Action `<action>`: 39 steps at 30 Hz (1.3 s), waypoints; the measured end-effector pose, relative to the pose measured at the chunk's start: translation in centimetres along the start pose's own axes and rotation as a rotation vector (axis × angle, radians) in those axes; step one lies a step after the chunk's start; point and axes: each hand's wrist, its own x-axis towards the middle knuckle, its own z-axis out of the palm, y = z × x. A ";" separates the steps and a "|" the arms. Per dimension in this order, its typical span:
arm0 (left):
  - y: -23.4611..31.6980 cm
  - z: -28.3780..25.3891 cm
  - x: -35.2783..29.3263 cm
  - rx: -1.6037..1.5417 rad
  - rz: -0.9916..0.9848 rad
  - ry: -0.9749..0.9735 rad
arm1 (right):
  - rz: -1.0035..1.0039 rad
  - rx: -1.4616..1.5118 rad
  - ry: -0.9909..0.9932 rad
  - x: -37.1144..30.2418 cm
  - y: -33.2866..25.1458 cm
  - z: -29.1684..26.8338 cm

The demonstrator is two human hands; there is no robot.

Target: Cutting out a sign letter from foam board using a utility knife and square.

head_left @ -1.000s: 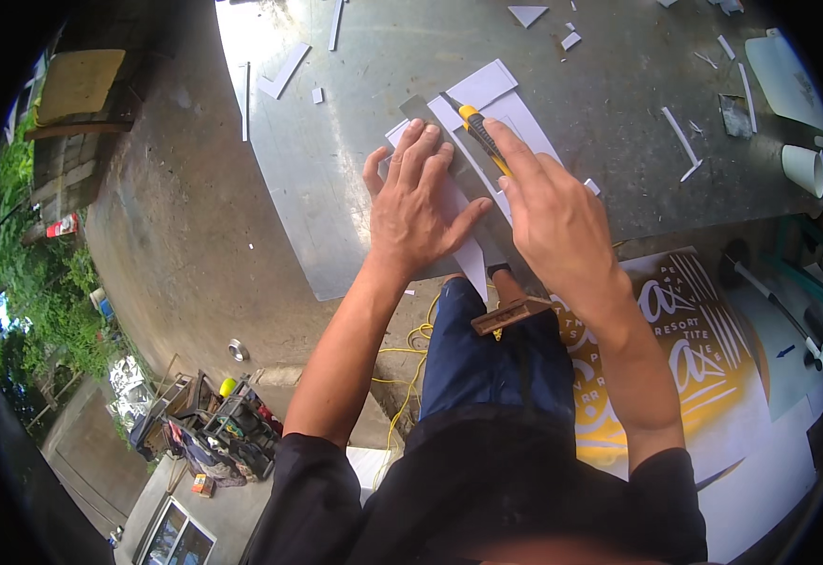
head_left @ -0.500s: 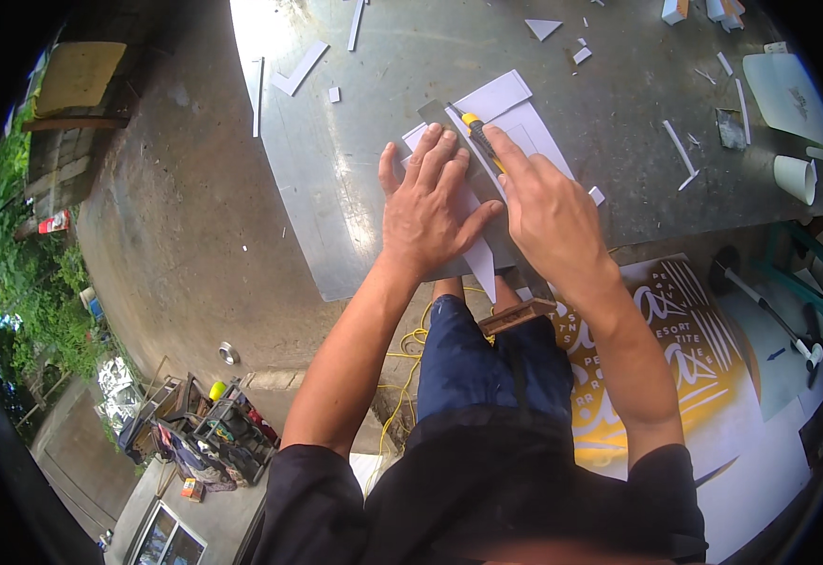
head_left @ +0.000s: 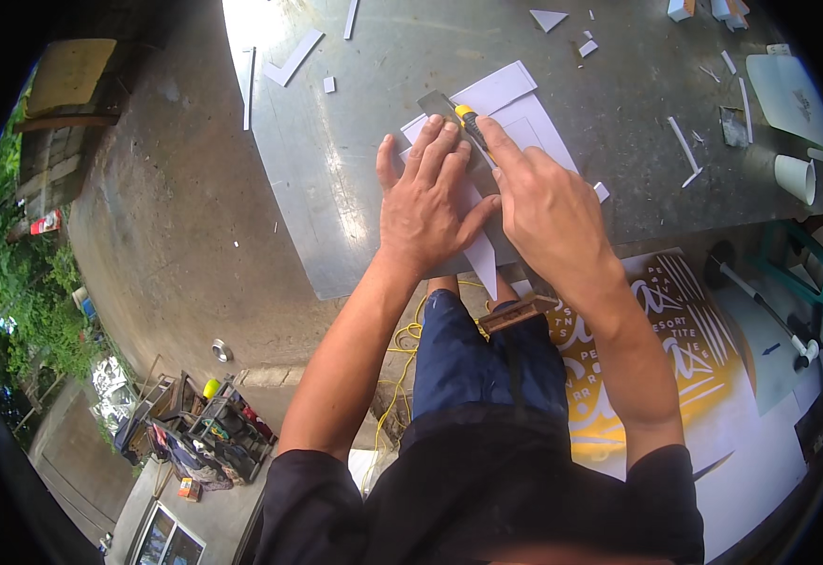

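My left hand [head_left: 425,212] lies flat with its fingers spread. It presses on a flat grey metal strip [head_left: 434,101] and the white sheet pieces under it. A pointed white offcut [head_left: 480,252] sticks out below the thumb, past the table's near edge. My right hand [head_left: 554,212] is closed around a yellow and black utility knife [head_left: 466,115], its forefinger stretched along the handle. The knife's front end rests by the strip's edge, at the white sheet [head_left: 545,141] on the right; the blade tip is too small to make out.
The metal table [head_left: 345,179] carries white offcuts, among them an L-shaped piece [head_left: 294,58] and a triangle [head_left: 549,19]. A white cup [head_left: 794,179] stands at the right. Below the near edge are a wooden piece [head_left: 517,314], a yellow cord [head_left: 400,363] and a printed yellow-brown sheet [head_left: 619,414].
The view has shifted a little. My right hand has moved slightly left and now hides more of the knife's handle. My left hand keeps pressing at about the same place.
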 end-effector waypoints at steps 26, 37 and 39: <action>-0.1 0.2 0.0 0.018 0.011 0.009 | -0.056 -0.184 -0.015 -0.2 -1.3 -0.6; 0.0 0.1 0.1 0.026 0.014 0.005 | 0.030 -0.155 -0.056 -0.6 -1.3 -0.6; -0.1 0.1 0.0 0.029 0.012 0.007 | 0.032 -0.156 -0.064 -0.6 -1.3 -0.6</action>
